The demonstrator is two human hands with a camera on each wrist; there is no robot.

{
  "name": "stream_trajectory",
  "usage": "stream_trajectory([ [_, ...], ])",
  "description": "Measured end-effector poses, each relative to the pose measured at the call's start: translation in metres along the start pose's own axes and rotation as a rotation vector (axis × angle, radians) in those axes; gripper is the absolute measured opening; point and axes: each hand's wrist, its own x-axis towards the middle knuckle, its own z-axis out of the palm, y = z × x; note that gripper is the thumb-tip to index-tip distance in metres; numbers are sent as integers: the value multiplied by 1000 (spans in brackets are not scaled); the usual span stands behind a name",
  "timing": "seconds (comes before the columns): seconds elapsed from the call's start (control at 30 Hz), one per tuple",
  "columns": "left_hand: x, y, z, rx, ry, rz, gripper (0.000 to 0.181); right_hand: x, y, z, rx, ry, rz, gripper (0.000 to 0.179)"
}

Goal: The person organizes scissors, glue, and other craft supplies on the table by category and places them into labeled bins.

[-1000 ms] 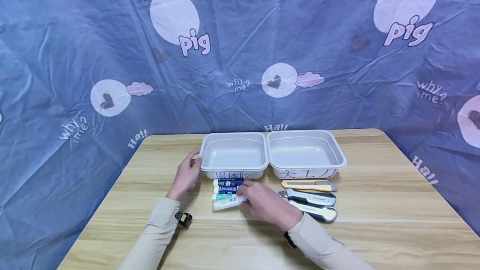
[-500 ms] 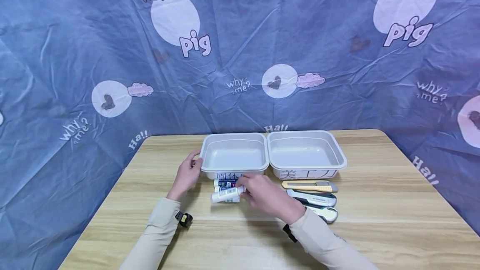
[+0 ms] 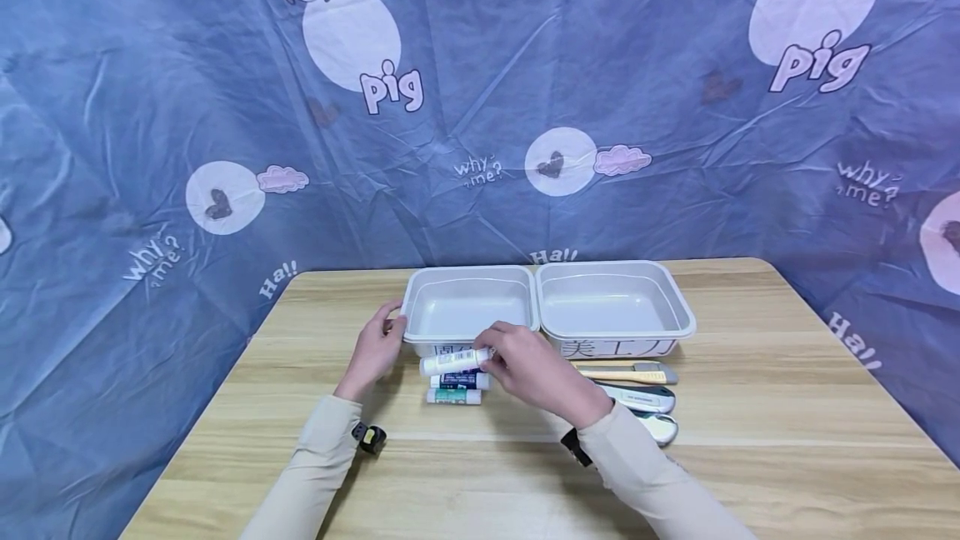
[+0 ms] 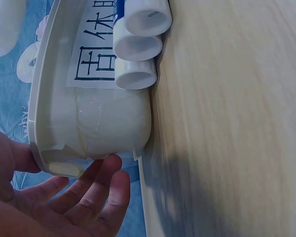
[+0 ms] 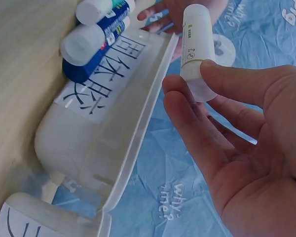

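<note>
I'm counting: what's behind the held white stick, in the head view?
Part of the paper label shows; the white stick and right hand cover the rest, and most of a blue stick.

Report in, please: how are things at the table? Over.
Left hand gripping left tray. Right hand pinching white glue stick aloft. Nothing visibly blocking it.

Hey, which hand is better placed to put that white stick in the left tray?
Likely the right hand: it pinches the white stick near the left tray, while the left hand holds that tray's left end.
</note>
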Motion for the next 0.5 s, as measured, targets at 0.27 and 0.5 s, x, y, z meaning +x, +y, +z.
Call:
stream_trajectory([
  [0.27,0,0,0,4,2,3,44,6,5,-6,56,5,91,23],
  [0.5,1,-1,-1,5,-8,-9,44,7,12,-8,101,14,165,25],
])
